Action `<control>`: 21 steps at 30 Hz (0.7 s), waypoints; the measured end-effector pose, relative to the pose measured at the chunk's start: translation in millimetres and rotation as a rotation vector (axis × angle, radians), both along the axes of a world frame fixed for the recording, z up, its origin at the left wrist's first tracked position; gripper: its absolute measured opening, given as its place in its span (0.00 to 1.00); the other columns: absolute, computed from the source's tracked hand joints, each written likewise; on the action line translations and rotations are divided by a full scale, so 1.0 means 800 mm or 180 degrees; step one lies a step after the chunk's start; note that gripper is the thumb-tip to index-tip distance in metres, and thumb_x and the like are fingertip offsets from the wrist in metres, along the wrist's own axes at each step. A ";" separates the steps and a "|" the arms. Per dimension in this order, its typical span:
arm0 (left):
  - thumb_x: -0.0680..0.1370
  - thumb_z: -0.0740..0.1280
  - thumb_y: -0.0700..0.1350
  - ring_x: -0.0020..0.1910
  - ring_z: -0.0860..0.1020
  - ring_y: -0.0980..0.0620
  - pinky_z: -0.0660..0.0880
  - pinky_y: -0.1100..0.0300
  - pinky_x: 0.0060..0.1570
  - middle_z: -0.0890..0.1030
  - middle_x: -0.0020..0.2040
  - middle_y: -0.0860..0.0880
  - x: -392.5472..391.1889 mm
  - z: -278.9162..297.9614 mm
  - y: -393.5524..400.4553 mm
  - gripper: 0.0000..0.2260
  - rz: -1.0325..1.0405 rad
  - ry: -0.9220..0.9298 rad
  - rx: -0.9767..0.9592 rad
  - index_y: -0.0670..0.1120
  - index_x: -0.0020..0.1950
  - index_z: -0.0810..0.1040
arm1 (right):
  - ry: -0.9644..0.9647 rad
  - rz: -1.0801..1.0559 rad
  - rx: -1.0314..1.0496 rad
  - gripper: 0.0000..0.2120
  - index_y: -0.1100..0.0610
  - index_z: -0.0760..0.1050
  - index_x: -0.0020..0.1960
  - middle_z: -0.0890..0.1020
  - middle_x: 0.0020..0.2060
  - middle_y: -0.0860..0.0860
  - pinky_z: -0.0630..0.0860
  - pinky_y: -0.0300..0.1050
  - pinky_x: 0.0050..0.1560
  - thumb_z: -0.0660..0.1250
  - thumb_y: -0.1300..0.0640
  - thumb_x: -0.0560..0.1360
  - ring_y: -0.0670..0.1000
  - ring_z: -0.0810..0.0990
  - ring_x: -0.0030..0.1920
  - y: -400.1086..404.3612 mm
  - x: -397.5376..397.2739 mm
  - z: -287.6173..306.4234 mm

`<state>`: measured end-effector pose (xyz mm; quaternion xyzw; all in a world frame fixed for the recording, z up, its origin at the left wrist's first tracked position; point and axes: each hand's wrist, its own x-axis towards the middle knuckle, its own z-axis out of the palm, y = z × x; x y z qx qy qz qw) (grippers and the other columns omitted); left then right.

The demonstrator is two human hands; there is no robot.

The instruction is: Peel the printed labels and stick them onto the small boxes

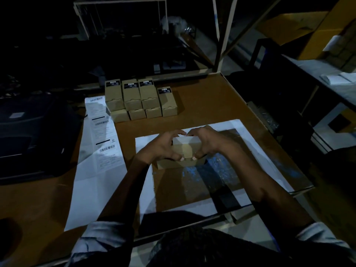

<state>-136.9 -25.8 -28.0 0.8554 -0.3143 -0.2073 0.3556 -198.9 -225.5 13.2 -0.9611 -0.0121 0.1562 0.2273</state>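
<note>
A small tan cardboard box (185, 147) sits at the middle of the table on a flat board. My left hand (163, 146) grips its left side and my right hand (206, 141) grips its right side, thumbs on the near edge, fingertips meeting over the far edge. A second low tan box (169, 164) lies under or just in front of it. A long white strip of printed labels (102, 143) with barcodes lies to the left. Several stacked small boxes (140, 101) with dark labels on top stand at the back.
The brown table (202, 101) ends at right near a metal frame post (221, 35). A dark machine (28, 135) sits at left. The flat board (202, 182) with white borders and a black tape strip lies under my hands.
</note>
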 end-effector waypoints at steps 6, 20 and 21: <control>0.64 0.80 0.49 0.51 0.78 0.56 0.80 0.52 0.49 0.80 0.54 0.54 -0.001 0.008 -0.004 0.25 -0.0217 -0.0336 0.0223 0.50 0.60 0.83 | -0.0050 0.0185 -0.0205 0.30 0.54 0.81 0.62 0.84 0.54 0.51 0.78 0.42 0.38 0.84 0.58 0.62 0.51 0.80 0.47 0.007 -0.001 -0.001; 0.69 0.77 0.46 0.56 0.76 0.51 0.77 0.56 0.52 0.79 0.57 0.48 -0.015 -0.022 0.002 0.22 -0.0313 -0.1156 0.0007 0.44 0.62 0.82 | -0.1151 0.0296 -0.0176 0.29 0.60 0.78 0.66 0.81 0.62 0.58 0.78 0.54 0.60 0.79 0.52 0.68 0.57 0.79 0.59 0.005 -0.040 -0.049; 0.70 0.77 0.47 0.57 0.75 0.51 0.78 0.55 0.51 0.79 0.58 0.48 -0.017 -0.026 0.003 0.22 -0.0296 -0.1214 -0.0004 0.44 0.63 0.82 | -0.1234 0.0299 -0.0179 0.28 0.60 0.78 0.66 0.80 0.63 0.58 0.77 0.54 0.62 0.79 0.52 0.69 0.57 0.78 0.62 0.007 -0.044 -0.054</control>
